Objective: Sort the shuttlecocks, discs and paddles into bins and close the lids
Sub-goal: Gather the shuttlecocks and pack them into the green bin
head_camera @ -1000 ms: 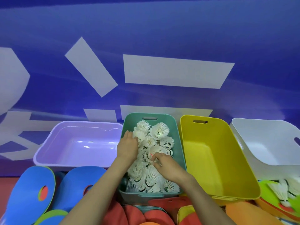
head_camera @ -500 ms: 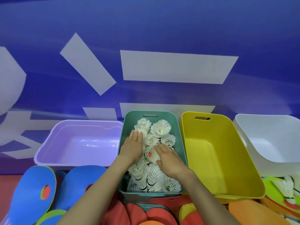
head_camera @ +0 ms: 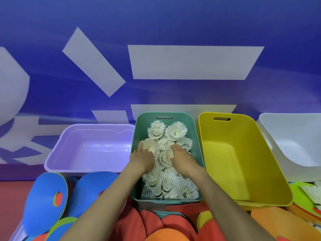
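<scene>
Your left hand (head_camera: 141,160) lies palm-down on the shuttlecocks (head_camera: 174,133) with its fingers stretched out. One shuttlecock covers the fingertips, and no grip shows. Your right hand (head_camera: 183,158) rests on the pile just beside it, thumb spread, with a shuttlecock in the crook of the thumb. Whether it grips that one cannot be told.

The pile fills the teal bin (head_camera: 144,119), and your forearms hide part of its near end. To its left stands the lilac bin (head_camera: 52,159) and to its right the yellow bin (head_camera: 234,162). Beyond that is the white bin (head_camera: 295,136), cut off at the frame edge.

Nearer you, on the left, lie blue paddles (head_camera: 45,202), overlapping. Orange and red flat pieces (head_camera: 274,221) crowd the bottom edge, too cropped to tell discs from paddles. At the far right a few loose shuttlecocks (head_camera: 312,193) lie on a green piece, half out of view.
</scene>
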{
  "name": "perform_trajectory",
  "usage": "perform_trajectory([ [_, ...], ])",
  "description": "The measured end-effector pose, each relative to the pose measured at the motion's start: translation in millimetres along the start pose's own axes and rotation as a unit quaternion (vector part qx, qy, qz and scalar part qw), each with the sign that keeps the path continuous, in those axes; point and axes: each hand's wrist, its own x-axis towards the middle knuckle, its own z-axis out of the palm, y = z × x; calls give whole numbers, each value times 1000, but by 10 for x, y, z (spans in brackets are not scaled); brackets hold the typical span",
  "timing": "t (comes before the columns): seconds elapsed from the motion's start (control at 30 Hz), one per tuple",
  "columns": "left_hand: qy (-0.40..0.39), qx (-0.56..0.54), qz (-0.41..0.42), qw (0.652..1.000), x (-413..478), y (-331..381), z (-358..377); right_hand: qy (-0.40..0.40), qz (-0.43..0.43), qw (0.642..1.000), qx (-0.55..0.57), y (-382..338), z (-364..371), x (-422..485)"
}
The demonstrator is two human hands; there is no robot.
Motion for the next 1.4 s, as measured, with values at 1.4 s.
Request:
perform_trajectory([
  [1.4, 273, -338, 26, 900, -1963, 4170, 1423, 201, -55, 973, 98, 3543, -391, -3369],
])
